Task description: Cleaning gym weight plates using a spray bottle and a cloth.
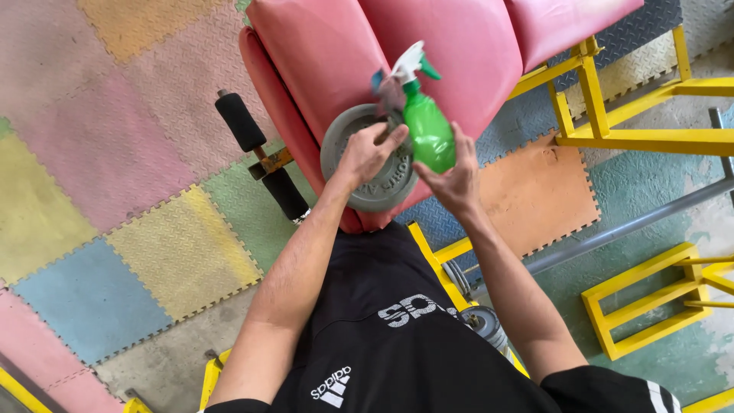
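A grey round weight plate (348, 145) lies on the near end of a red padded bench (329, 53). My left hand (367, 151) rests on the plate with its fingers bent, and a small cloth (388, 90) shows just above the fingertips. My right hand (453, 174) holds a green spray bottle (427, 126) with a white trigger head, upright over the plate's right side. Whether the left hand grips the cloth is unclear.
Black foam roller pads (240, 121) stick out at the bench's left side. A yellow steel frame (604, 115) runs to the right, with a grey bar (642, 218) and another yellow stand (650, 306) on the floor. Coloured interlocking foam mats (115, 191) cover the floor.
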